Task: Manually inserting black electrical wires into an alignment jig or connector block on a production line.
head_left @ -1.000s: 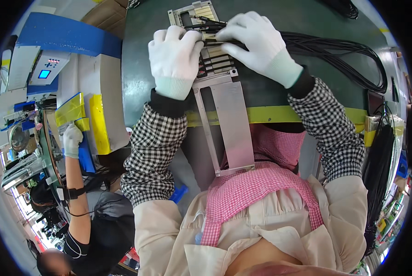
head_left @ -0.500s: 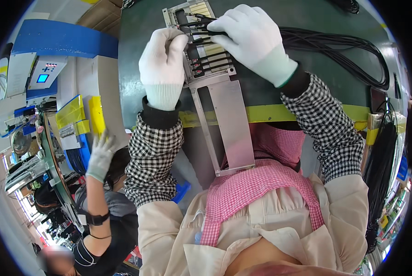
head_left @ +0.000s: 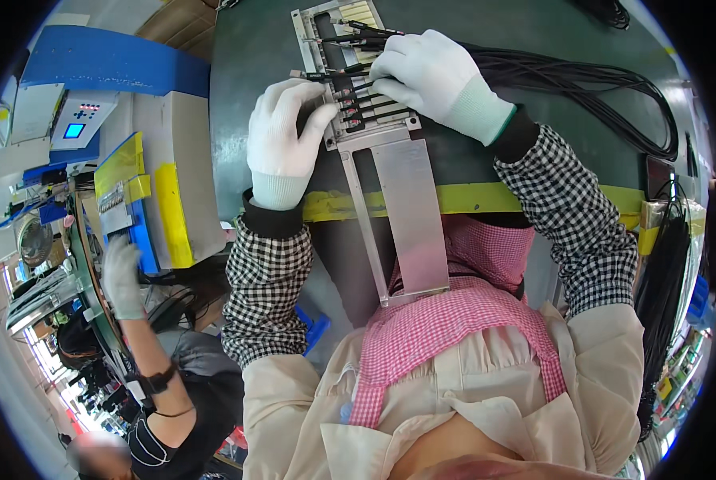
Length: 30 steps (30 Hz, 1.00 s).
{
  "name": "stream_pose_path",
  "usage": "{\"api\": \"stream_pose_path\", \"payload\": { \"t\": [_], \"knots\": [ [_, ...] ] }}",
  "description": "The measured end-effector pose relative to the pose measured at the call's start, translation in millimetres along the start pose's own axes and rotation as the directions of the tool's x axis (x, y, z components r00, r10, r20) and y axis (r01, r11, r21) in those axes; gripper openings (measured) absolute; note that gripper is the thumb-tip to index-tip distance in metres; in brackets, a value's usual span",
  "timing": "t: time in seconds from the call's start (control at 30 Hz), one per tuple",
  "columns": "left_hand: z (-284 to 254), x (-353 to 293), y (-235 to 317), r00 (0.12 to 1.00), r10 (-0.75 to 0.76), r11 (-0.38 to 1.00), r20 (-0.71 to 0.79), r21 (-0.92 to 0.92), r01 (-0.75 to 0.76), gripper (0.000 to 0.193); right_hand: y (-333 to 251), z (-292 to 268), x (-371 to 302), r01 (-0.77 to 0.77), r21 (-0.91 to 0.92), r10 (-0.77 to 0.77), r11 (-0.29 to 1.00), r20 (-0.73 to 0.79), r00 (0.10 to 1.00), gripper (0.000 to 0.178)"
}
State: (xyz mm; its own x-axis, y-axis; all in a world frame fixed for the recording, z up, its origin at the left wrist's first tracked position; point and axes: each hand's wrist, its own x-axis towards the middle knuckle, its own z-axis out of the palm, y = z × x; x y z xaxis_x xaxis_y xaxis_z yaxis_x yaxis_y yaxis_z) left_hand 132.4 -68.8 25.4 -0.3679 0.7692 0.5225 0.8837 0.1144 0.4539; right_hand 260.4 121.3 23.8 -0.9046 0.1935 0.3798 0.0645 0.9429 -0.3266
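A metal fixture (head_left: 332,142) with a row of slots lies on the green table, its long flat plate (head_left: 410,216) reaching over the edge towards my apron. Several black cables with plug ends (head_left: 367,102) lie across the slots. My left hand (head_left: 282,136), in a white glove, is at the fixture's left side, thumb and fingers apart, with nothing visible between them. Over the right side of the slots, my gloved right hand (head_left: 434,76) has its fingers closed around a black cable (head_left: 356,72); its fingertips are partly hidden.
A bundle of black cables (head_left: 582,80) runs right across the table, and another bundle (head_left: 666,296) hangs at the right edge. A blue and white machine (head_left: 78,128) stands left. A co-worker's gloved hand (head_left: 123,280) is at lower left.
My left hand has come down towards me and its thumb has parted from the fingers. My right hand has also moved nearer me along the slots. The co-worker's hand has moved left.
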Motion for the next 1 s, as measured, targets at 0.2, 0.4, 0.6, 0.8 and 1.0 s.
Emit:
{"api": "stream_pose_path", "payload": {
  "t": [0.2,0.4,0.6,0.8,1.0],
  "knots": [
    [-2.3,-6.4,2.6,0.993,-0.119,0.992,-0.014,-0.046,0.118,0.023,0.4,2.7,3.5,0.15,-0.307,-0.154,0.94,0.011,0.988,0.01],
    [11.1,7.0,16.6,0.982,0.19,0.952,0.02,0.239,-0.189,0.023,0.0,4.5,3.1,0.194,-0.261,-0.213,0.946,-0.047,0.976,0.017],
    [7.5,6.8,17.4,0.975,0.17,0.888,0.141,0.406,-0.214,0.025,3.3,-6.2,-16.8,0.258,-0.378,-0.291,0.889,-0.033,0.956,0.029],
    [4.6,10.1,-0.1,0.986,0.118,0.987,0.116,0.094,-0.129,0.024,-3.3,-11.0,-37.5,0.179,-0.386,-0.197,0.905,-0.007,0.98,0.041],
    [-3.2,27.3,-23.8,0.995,-0.097,0.983,-0.033,0.153,0.1,0.019,-9.2,-13.1,-35.3,0.127,-0.439,-0.113,0.89,0.059,0.992,0.046]
  ]
}}
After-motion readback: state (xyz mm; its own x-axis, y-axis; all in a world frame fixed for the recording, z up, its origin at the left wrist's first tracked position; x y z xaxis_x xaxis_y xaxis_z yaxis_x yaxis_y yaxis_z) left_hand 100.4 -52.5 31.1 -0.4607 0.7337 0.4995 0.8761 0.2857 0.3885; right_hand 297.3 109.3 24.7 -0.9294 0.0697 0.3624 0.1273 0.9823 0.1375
